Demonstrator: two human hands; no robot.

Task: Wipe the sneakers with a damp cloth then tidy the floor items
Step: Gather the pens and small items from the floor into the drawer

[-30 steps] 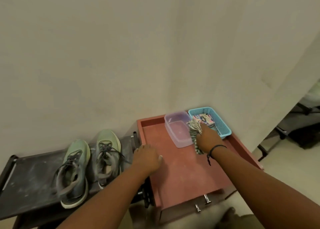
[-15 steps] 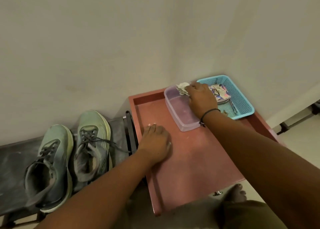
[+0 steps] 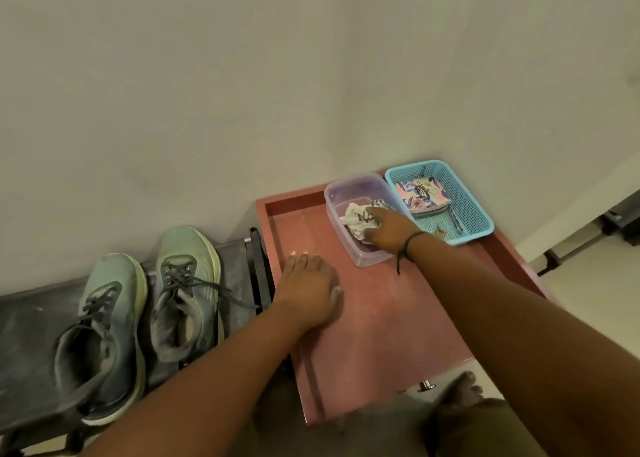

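Head view: the right hand point(image 3: 389, 228) presses the crumpled cloth point(image 3: 358, 219) down into the clear tub point(image 3: 360, 221) at the tabletop's point(image 3: 381, 325) far edge, fingers curled on it (dampening, I judge). The left hand point(image 3: 308, 292) lies flat, fingers together. Two sneakers point(image 3: 145, 307) wait unwiped on the dark shelf point(image 3: 24, 346) beside it; tidying remains. One tub, one blue basket point(image 3: 465, 211).

green sneakers point(image 3: 138, 318) side by side, crumpled cloth point(image 3: 356, 219) in tub point(image 3: 346, 186)

Red tabletop point(image 3: 381, 318) is bare between left hand point(image 3: 308, 290) and clear tub point(image 3: 360, 256). Blue basket point(image 3: 481, 221) touches the tub, blocking the far right corner.
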